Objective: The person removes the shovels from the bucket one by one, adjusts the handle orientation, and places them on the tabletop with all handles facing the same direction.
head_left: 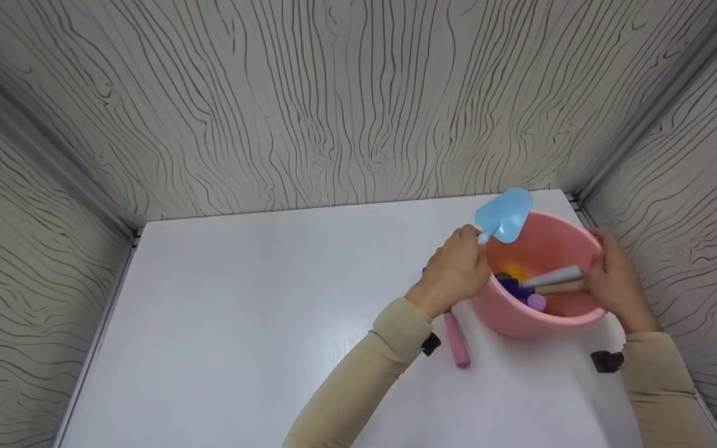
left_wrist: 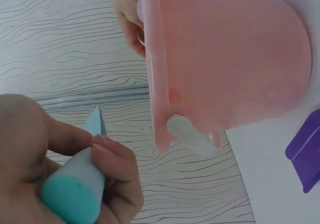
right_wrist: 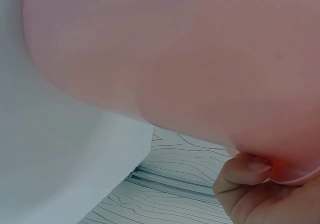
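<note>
My left hand (head_left: 455, 267) grips a small light blue toy shovel (head_left: 505, 214) by its handle, blade pointing up and away over the left side of a pink bucket (head_left: 508, 320). The left wrist view shows fingers and thumb wrapped about the pale handle (left_wrist: 72, 199) with its teal end. On the bucket's right side, my right hand (head_left: 618, 283) holds the rim; the right wrist view has the thumb bent against the pink wall (right_wrist: 200, 74). Inside the bucket lie a grey handle (head_left: 554, 277), a tan handle (head_left: 564, 287), a lilac knob (head_left: 536, 302) and dark blue and yellow pieces.
A pink handle (head_left: 457, 341) lies on the white table (head_left: 240, 311) below my left wrist. A purple blade (left_wrist: 306, 151) rests beside the bucket. Wood-patterned panels (head_left: 333, 112) stand behind the table and along both sides.
</note>
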`<state>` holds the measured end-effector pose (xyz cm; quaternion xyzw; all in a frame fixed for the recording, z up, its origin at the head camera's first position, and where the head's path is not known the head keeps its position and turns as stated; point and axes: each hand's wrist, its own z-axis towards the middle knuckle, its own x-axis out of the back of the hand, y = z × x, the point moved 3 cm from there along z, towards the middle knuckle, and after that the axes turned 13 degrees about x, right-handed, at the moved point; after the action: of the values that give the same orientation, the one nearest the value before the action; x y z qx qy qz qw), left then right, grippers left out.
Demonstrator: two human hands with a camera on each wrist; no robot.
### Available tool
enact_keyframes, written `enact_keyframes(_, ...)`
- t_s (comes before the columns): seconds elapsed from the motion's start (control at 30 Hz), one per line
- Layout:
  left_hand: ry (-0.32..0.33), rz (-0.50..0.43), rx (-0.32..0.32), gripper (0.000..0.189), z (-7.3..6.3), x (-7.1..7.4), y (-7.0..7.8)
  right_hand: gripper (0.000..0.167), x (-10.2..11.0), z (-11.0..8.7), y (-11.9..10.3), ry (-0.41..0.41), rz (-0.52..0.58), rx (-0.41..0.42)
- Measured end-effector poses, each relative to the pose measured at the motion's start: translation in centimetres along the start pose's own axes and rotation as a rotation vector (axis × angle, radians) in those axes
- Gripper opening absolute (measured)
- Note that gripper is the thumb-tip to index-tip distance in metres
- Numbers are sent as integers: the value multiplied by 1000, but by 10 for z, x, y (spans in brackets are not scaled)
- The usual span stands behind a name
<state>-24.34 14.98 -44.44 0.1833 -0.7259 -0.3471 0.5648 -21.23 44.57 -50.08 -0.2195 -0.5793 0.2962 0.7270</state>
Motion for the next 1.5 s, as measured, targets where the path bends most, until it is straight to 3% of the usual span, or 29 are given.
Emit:
enact_keyframes(0.2, 16, -276, 3, 30, -6, 5, -20, 51, 2, 2, -1, 17, -28, 18)
enact_keyframes(0.3, 53, -335, -2, 29, -8, 6, -33, 50, 1, 4, -1, 38, -43, 42)
enact_keyframes(0.43, 99, -407, 42, 31, -11, 5, -52, 50, -3, 6, -2, 19, -19, 37)
enact_keyframes(0.63, 87, -523, 115, 34, -19, -5, -75, 51, 0, 2, -1, 2, -33, 9)
enact_keyframes(1.07, 125, -650, 288, 32, -31, -45, -124, 51, 0, 1, 3, 17, -77, 27)
enact_keyframes(1.5, 159, -718, 401, 30, -45, -79, -146, 50, -1, 0, 1, 52, -42, 41)
